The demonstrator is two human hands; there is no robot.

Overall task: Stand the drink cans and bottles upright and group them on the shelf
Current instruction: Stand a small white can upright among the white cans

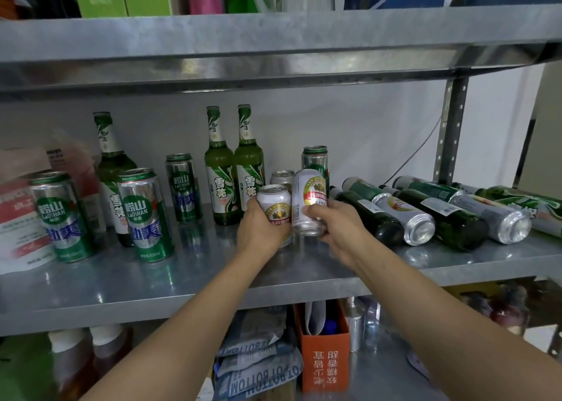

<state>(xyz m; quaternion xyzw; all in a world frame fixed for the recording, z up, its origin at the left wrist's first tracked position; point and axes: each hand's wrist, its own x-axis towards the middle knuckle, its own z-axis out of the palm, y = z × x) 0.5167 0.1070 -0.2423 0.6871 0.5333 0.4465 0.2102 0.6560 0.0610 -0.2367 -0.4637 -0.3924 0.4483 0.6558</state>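
Observation:
My left hand (261, 228) grips a short white can (275, 204) standing upright on the metal shelf (152, 282). My right hand (337, 222) holds a second white can (309, 201), lifted and slightly tilted, right beside the first. Behind them stand another short silver can (282, 178) and a tall green can (316, 159). Two green bottles (234, 169) stand upright just left. Further left stand a third bottle (111, 169) and three tall green cans (146, 215). To the right, several bottles and cans (438, 212) lie on their sides.
A red and white packet (18, 218) sits at the shelf's left end. The upper shelf (273, 44) hangs low overhead. A perforated upright post (450, 133) stands at the right. Below are an orange box (325, 358), sacks and jars.

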